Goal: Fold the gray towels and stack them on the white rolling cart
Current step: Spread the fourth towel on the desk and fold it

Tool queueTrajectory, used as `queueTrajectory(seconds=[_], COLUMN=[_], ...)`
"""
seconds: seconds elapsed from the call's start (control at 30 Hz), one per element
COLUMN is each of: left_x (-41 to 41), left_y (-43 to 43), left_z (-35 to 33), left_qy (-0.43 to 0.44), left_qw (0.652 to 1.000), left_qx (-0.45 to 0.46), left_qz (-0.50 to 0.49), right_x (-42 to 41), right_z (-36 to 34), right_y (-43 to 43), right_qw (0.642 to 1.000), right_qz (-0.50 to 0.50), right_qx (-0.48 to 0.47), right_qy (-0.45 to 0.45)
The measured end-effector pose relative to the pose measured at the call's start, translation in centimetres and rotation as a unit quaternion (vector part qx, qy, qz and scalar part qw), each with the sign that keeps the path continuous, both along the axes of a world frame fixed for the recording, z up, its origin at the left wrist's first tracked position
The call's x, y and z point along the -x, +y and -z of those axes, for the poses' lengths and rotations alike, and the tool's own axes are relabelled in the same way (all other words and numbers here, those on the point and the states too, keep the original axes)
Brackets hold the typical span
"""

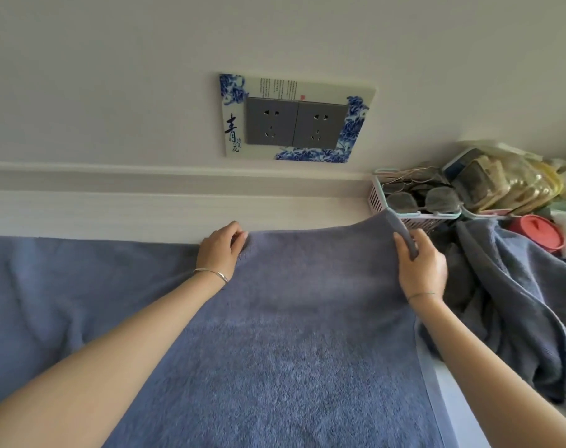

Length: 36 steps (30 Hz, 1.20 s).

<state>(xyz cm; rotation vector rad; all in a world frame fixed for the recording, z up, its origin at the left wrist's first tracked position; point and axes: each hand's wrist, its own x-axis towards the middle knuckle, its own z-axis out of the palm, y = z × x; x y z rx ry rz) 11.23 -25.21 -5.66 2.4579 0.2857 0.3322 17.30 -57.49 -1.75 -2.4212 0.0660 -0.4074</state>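
A large blue-gray towel (291, 334) lies spread flat across the surface in front of me, its far edge against a white ledge. My left hand (220, 250) pinches the towel's far edge near the middle. My right hand (420, 263) grips the far right corner, which is lifted a little off the surface. More gray towels (508, 302) lie crumpled in a heap to the right. The white rolling cart is not in view.
A white ledge (145, 211) runs along the wall behind the towel, under a double wall socket with a blue-flower frame (294, 119). At the right stand a pink basket of eyeglasses (414, 202), a red lidded container (538, 232) and bagged items (508, 179).
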Motion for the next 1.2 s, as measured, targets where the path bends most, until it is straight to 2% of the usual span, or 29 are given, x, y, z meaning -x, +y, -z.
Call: queueTrajectory(seconds=[0.1,0.2,0.3,0.37,0.47,0.57,0.7,0.77,0.83,0.93,1.0,1.1,1.2], left_x=[-2.2,-4.2,-4.9,-4.2,-1.2,3.4,7.5,8.0,7.9,9.0,11.2,14.7,17.6], left_y=[-2.1,-3.8,-4.6,-4.9,-5.7,-6.6,-7.3,-7.2,-7.1,-5.2,-2.4,3.1,9.1], left_z=[-0.4,-0.3,0.2,0.8,1.4,1.7,3.1,3.4,3.0,2.0,1.9,1.8,1.5], left_qy=[-0.030,-0.012,0.050,0.071,0.057,0.070,0.194,0.210,0.217,0.223,0.218,0.196,0.213], left_qw=[0.999,0.998,0.993,0.990,0.994,0.985,0.956,0.948,0.949,0.951,0.950,0.956,0.958], left_qx=[-0.011,-0.050,-0.099,-0.102,-0.097,-0.142,-0.188,-0.205,-0.188,-0.150,-0.165,-0.192,-0.190], left_qz=[-0.013,-0.020,-0.051,-0.067,-0.011,0.067,0.118,0.121,0.129,0.155,0.150,0.100,0.027], right_x=[-0.3,-1.2,-1.5,-1.0,0.9,4.4,9.5,11.4,12.0,11.8,12.2,13.9,16.8], right_z=[-2.3,-3.1,-2.3,-1.4,0.4,2.6,5.2,6.4,7.3,7.1,6.6,5.8,5.2], right_y=[-2.6,-4.5,-5.1,-4.5,-3.1,-0.5,4.8,6.4,6.3,5.7,6.3,9.7,16.0], right_qw=[0.996,0.990,0.991,0.995,0.992,0.979,0.956,0.936,0.927,0.921,0.916,0.930,0.928], right_qz=[0.026,0.064,0.047,0.028,-0.008,-0.102,-0.220,-0.259,-0.257,-0.243,-0.234,-0.216,-0.258], right_qx=[0.077,0.125,0.116,0.086,0.129,0.166,0.194,0.217,0.244,0.271,0.280,0.251,0.228], right_qy=[-0.021,-0.003,0.036,0.051,-0.010,-0.064,0.031,0.095,0.122,0.142,0.167,0.162,0.143])
